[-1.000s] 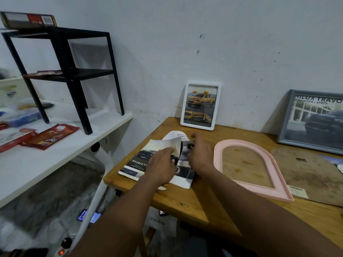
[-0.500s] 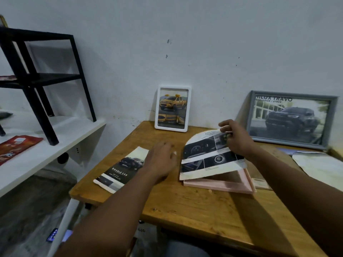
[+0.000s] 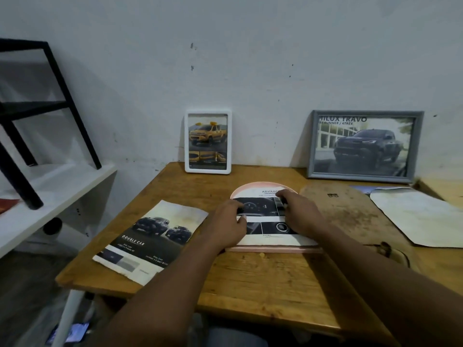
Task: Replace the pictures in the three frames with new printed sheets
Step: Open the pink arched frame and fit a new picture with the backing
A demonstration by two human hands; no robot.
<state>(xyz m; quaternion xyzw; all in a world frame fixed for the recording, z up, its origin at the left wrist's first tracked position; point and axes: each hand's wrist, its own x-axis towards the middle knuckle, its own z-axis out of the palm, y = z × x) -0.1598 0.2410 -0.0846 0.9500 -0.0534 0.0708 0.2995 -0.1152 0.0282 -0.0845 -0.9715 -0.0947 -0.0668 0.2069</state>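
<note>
A pink arched frame (image 3: 273, 249) lies flat on the wooden table (image 3: 263, 284). An arch-cut printed sheet (image 3: 265, 230) with dark car-interior photos lies on top of it. My left hand (image 3: 229, 219) presses the sheet's left side, fingers bent on the paper. My right hand (image 3: 299, 211) presses its right side. A rectangular "Double Cab" sheet (image 3: 150, 240) lies to the left. A white frame (image 3: 208, 141) with a yellow truck picture and a grey frame (image 3: 364, 144) with a dark truck picture lean against the wall.
A brown arched backing board (image 3: 350, 216) lies right of the pink frame, with a pale turned-over sheet (image 3: 421, 216) beyond it. A white shelf (image 3: 50, 191) with a black metal rack (image 3: 30, 106) stands to the left. The table's front edge is near my arms.
My right hand carried the arch-cut sheet from the left over the pink frame and laid it flat on it. My left hand moved off the "Double Cab" sheet onto the arch-cut sheet.
</note>
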